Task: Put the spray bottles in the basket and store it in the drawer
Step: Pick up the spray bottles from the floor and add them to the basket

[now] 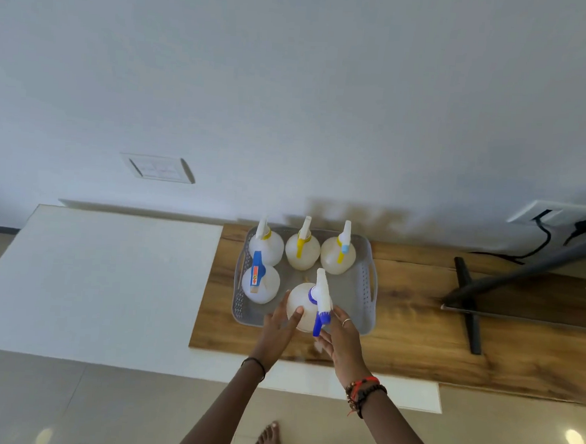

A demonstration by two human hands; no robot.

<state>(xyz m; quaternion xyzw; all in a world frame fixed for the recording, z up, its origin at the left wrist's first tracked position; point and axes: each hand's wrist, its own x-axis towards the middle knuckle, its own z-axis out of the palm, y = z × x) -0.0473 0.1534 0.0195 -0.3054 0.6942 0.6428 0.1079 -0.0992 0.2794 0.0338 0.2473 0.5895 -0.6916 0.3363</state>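
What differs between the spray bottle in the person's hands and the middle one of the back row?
The held bottle has a blue trigger and collar; the middle back bottle has yellow ones. The left hand grips the held bottle, the right hand at its trigger; the middle back bottle stands untouched. The held bottle is at the basket's near edge, the middle back bottle at its far side. Both have round pale bodies.

Inside the grey perforated plastic basket only the front right corner is free, hemmed by the back row of round translucent spray bottles and the blue-triggered translucent bottle, while the wooden table lies bare rightward up to the black stand leg.
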